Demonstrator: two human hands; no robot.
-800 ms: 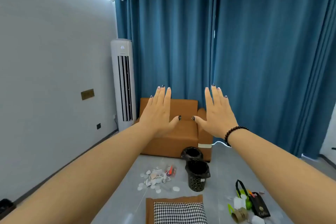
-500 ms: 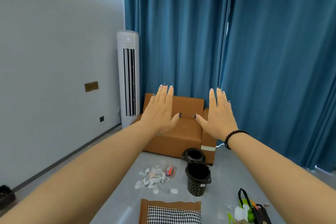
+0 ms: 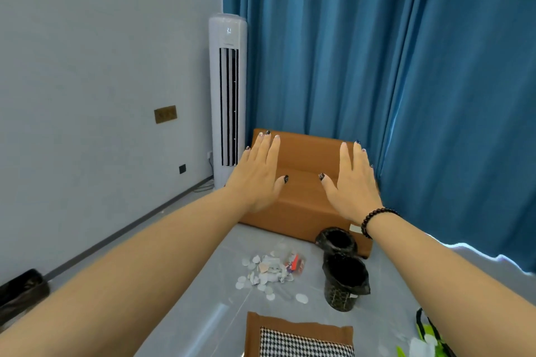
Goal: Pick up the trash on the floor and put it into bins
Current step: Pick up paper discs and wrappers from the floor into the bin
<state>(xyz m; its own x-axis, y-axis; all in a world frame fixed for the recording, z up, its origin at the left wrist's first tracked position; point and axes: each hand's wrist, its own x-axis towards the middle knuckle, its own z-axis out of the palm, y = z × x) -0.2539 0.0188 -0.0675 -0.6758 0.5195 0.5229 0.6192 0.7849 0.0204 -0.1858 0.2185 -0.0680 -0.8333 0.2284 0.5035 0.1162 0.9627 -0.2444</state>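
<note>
Both arms extended forward, palms facing away. Left hand (image 3: 259, 175) and right hand (image 3: 352, 182): fingers straight, close together, holding nothing. Scattered white paper scraps (image 3: 268, 272) lie on grey floor (image 3: 203, 307), beside two black bag-lined bins (image 3: 345, 284); red item among them, possibly a wrapper.

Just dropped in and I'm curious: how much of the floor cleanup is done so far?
Nothing looks done yet. The trash pile lies on the floor beside two black bins. Nothing is in hand: the left hand and right hand are raised, open and empty. All the picking up remains.
</note>
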